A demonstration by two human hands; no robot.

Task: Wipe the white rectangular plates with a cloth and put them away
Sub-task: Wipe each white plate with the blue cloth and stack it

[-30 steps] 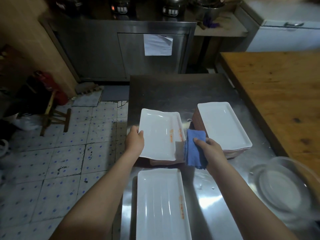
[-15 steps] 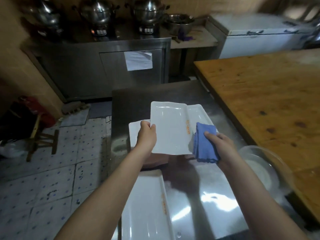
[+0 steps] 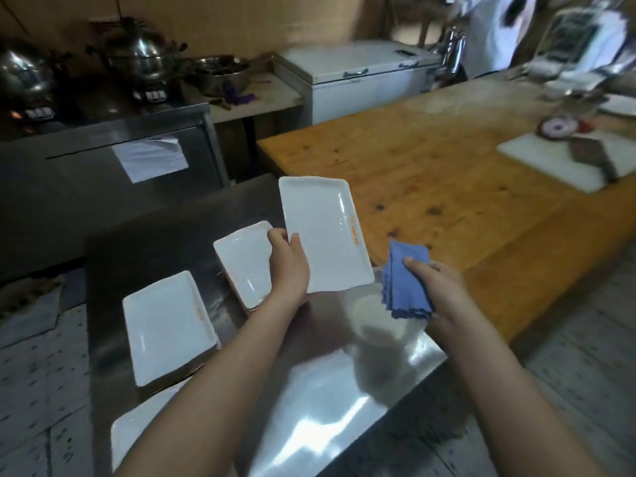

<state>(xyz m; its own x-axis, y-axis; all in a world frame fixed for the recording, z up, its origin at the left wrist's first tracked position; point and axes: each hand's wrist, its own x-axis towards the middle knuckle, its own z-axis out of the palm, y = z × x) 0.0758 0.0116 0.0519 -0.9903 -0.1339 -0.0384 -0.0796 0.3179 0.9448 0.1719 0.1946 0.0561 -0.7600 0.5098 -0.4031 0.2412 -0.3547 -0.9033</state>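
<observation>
At the lower left of the frame a stack of white plates (image 3: 165,325) lies on the steel bench (image 3: 327,407), with a second stack (image 3: 244,263) just right of it, toward the centre. A second ago the held plate (image 3: 323,232) hung low over that centre stack with the cloth against its right edge. Now it is lifted clear of the stack and sits right of it, in the middle of the frame, and the cloth has come off it. The view has also swung rightward. This suggests the wiping of this plate is finished and the putting-away has begun, though where it will go is not shown.

The left hand (image 3: 289,266) grips the plate at its near left edge, thumb on the top face and fingers hidden beneath, forearm rising from the bottom of the frame. The plate is tilted, its far end raised.

Right of it, apart from the plate, the right hand (image 3: 437,290) pinches the folded blue cloth (image 3: 406,280), thumb across the front, above a glass bowl (image 3: 378,321). The wooden bench (image 3: 447,184) fills the right side.
</observation>
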